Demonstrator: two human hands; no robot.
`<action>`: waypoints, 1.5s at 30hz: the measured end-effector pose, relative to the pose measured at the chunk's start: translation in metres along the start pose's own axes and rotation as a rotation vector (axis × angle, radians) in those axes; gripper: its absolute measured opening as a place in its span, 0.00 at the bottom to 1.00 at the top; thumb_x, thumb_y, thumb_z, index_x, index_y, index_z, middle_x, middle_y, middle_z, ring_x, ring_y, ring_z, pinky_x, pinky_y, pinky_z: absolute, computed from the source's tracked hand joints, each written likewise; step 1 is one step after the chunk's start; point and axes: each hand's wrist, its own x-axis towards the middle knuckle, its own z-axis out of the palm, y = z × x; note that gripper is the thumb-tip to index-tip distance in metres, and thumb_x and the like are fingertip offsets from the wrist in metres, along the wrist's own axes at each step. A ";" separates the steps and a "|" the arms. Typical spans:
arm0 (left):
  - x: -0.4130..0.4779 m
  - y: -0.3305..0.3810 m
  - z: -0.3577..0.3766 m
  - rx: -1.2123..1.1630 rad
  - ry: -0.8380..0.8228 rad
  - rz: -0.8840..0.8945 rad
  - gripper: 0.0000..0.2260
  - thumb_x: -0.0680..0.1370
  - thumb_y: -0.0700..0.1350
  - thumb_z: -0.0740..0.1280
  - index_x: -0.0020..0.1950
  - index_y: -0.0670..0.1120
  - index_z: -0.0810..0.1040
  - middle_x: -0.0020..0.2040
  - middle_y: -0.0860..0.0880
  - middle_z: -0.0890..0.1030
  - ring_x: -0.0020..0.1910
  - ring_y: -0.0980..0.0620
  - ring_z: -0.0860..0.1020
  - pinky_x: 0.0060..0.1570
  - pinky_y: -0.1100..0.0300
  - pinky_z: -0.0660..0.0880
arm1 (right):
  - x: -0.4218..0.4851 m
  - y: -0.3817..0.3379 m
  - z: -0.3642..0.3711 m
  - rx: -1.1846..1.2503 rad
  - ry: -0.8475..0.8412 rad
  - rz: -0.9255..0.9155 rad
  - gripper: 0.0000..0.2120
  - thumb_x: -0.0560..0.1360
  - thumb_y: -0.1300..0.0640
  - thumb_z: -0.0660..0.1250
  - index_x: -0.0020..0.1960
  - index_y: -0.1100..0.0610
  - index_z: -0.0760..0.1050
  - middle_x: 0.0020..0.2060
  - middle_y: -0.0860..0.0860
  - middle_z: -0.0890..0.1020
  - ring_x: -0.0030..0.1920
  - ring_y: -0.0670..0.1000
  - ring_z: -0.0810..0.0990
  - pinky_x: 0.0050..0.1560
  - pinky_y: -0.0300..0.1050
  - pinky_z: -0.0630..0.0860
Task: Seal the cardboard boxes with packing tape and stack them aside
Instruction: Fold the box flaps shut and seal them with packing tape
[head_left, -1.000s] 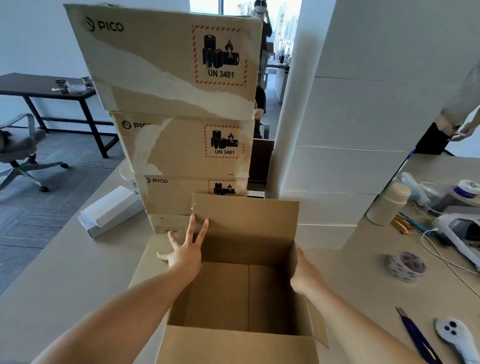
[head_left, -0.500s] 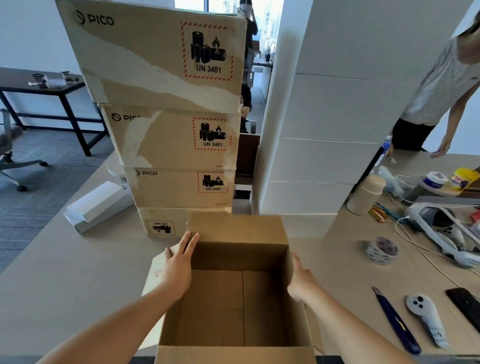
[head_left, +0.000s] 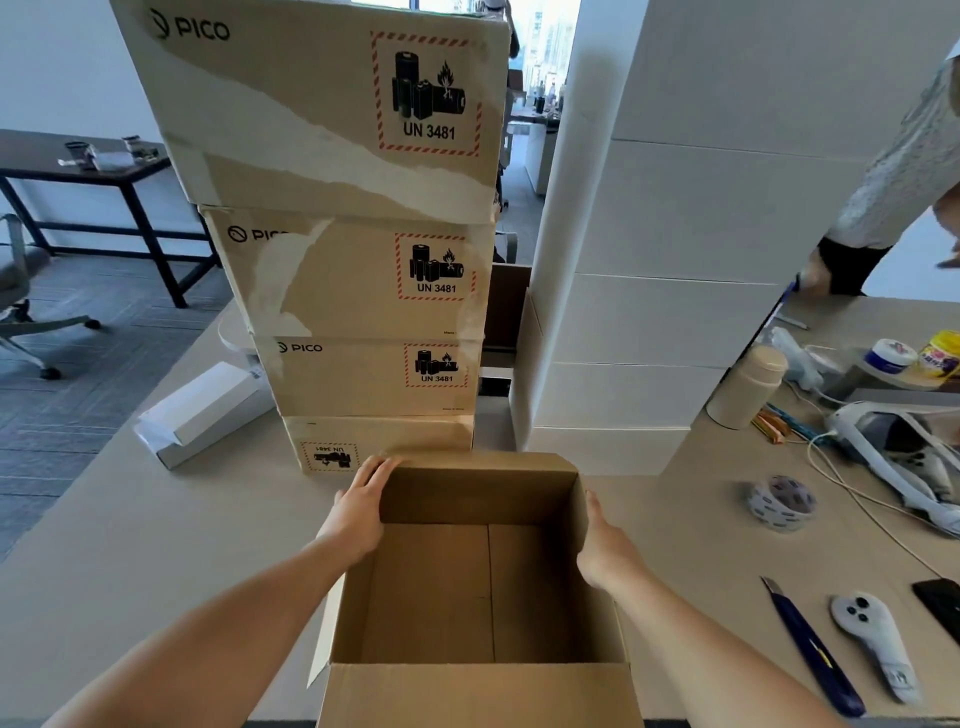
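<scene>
An open, empty brown cardboard box (head_left: 478, 587) stands on the table right in front of me, its flaps turned outward. My left hand (head_left: 361, 501) lies flat against the outside of its left wall near the far corner, fingers straight. My right hand (head_left: 605, 551) presses against the outside of the right wall, with its fingers hidden behind the cardboard. A roll of printed packing tape (head_left: 781, 502) lies on the table to the right, apart from both hands. Behind the box rises a stack of several brown PICO boxes (head_left: 358, 280).
A tall stack of white boxes (head_left: 670, 291) stands at the back right. A blue utility knife (head_left: 810, 649), a white controller (head_left: 872, 644), a headset with cables (head_left: 898, 457) and a beige bottle (head_left: 748, 384) lie right. A white flat box (head_left: 202, 413) sits left. Another person (head_left: 893, 182) stands far right.
The far flap has folded down outward. My left hand slid from the flap onto the box's left wall, and my head moved closer, lowering the view.
</scene>
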 end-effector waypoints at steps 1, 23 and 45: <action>0.005 -0.003 -0.002 0.006 -0.005 -0.007 0.42 0.76 0.26 0.57 0.80 0.59 0.50 0.80 0.56 0.47 0.70 0.40 0.65 0.66 0.51 0.71 | 0.003 -0.003 0.001 0.008 0.013 -0.015 0.40 0.80 0.63 0.58 0.78 0.42 0.35 0.57 0.54 0.78 0.35 0.46 0.75 0.30 0.35 0.73; 0.041 0.024 -0.066 0.311 -0.311 0.018 0.33 0.82 0.43 0.63 0.82 0.49 0.48 0.82 0.47 0.48 0.80 0.40 0.50 0.77 0.48 0.49 | 0.016 -0.031 -0.042 -0.086 -0.098 -0.165 0.33 0.76 0.48 0.66 0.77 0.48 0.58 0.72 0.51 0.70 0.68 0.55 0.72 0.66 0.47 0.71; -0.026 0.466 -0.413 -0.007 0.156 0.522 0.16 0.80 0.49 0.68 0.68 0.52 0.75 0.54 0.53 0.82 0.50 0.48 0.84 0.56 0.50 0.80 | -0.105 -0.087 -0.557 -0.102 0.325 -0.760 0.13 0.79 0.46 0.64 0.62 0.48 0.73 0.55 0.48 0.81 0.46 0.49 0.84 0.45 0.44 0.78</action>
